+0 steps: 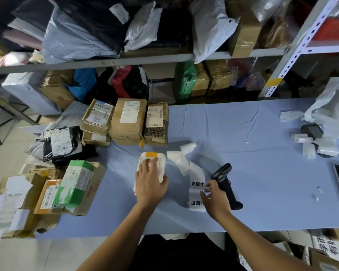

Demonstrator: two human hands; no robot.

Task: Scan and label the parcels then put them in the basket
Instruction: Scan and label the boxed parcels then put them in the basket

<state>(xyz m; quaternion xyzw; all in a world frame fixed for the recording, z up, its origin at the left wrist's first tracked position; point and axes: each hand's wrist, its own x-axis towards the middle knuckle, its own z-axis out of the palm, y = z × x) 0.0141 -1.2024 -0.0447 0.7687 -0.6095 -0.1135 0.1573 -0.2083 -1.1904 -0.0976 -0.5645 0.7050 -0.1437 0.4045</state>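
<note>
The right hand [213, 198] sits nearest, its fingertips pinched on the edge of a strip of white labels [197, 184] printed with black characters, which lies on the blue surface [262, 173]. Just right of the label strip, touching the back of that hand, a black handheld barcode scanner [226, 184] lies on its side. Left of the label strip, the left hand [150, 181] rests palm down with fingers spread flat, gripping nothing, pressing on a small white parcel [155, 159] with an orange band at its far end. The label strip curls away from the parcel's far right corner into loose white rolls. Well left of the white parcel, at the surface's edge, a green-and-white wrapped parcel [74, 182] leans on brown cartons. Beyond the white parcel, three taped cardboard parcels [129, 120] stand side by side, with a black and grey mailer bag [61, 143] to their left. Farther back, metal shelving [106, 62] holds bags and boxes.
</note>
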